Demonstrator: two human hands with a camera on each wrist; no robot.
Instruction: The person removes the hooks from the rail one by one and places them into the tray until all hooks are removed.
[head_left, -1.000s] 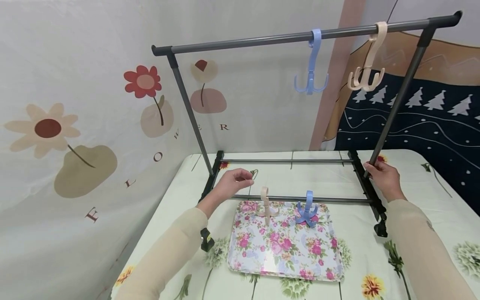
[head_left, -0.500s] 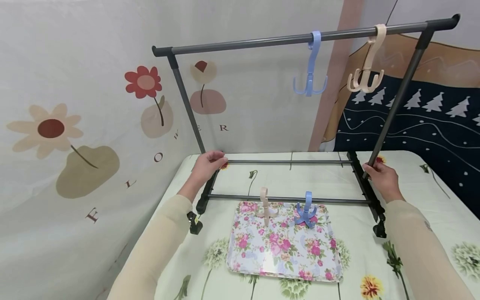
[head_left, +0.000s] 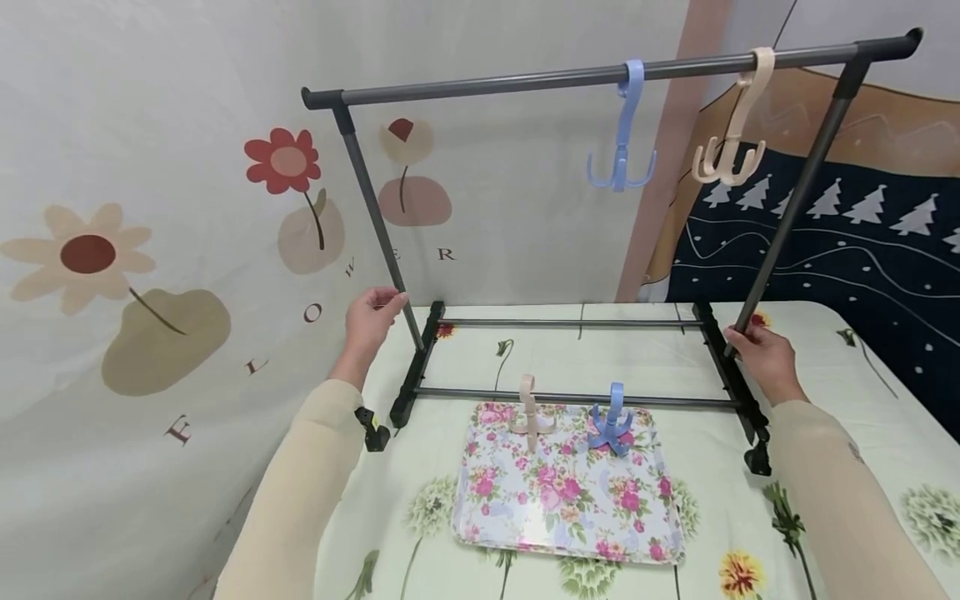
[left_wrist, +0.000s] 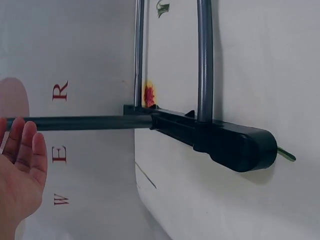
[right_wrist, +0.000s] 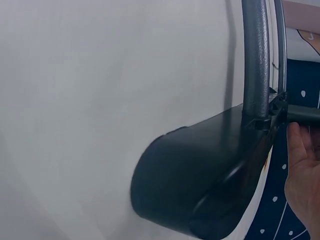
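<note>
While the right hand [head_left: 768, 358] pinches the right post [head_left: 793, 207], the left hand [head_left: 367, 327] touches the left post [head_left: 371, 207], grip unclear.

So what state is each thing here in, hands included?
Top bar: fitted across left post and right post
Upper blue hook: hanging from top bar
Upper beige hook: hanging from top bar
Lower beige hook, lower blue hook: prongs down; hung or standing, unclear
Floral tray: lying flat on flowered cloth
Left hand: at left post, grip unclear
Right hand: holding right post near its foot
</note>
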